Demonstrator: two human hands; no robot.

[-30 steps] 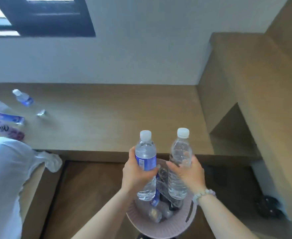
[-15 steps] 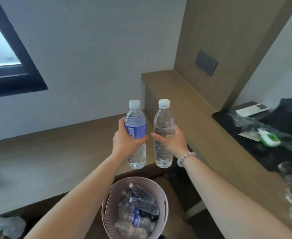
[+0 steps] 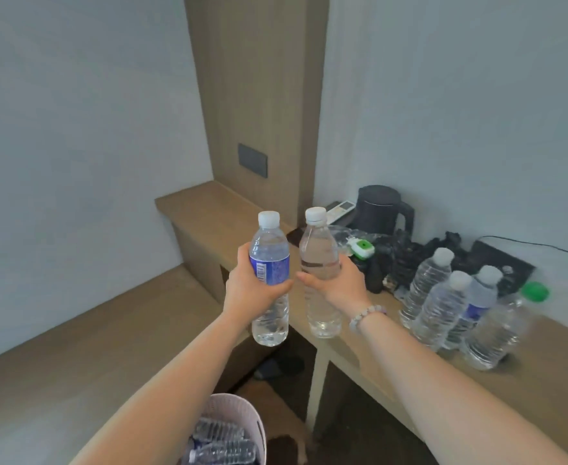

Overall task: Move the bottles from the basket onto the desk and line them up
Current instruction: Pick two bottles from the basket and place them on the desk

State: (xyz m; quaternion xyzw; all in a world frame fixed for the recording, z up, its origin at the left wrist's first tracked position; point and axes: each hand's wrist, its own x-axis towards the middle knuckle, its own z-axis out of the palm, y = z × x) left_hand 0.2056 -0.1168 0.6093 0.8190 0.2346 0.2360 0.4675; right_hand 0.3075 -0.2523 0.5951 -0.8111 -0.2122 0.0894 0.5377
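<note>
Left hand [image 3: 255,292] is wrapped round the middle of a blue bottle [image 3: 272,246] and right hand [image 3: 341,285] round a plain bottle [image 3: 319,253], so each hand's gripping one. Both are held upright side by side in the air, close together, up by the left end of the desk [image 3: 544,387]. They're clear plastic with white caps. The left one has a blue label, the other just a thin dark band. There's a bead bracelet [image 3: 366,312] on the right wrist. Four more bottles [image 3: 440,310] stand bunched on the desk to the right, one with a green cap [image 3: 534,292]. Down below, the pink basket [image 3: 242,402] has several lying in it. A black kettle [image 3: 379,209] stands back by the wall.
</note>
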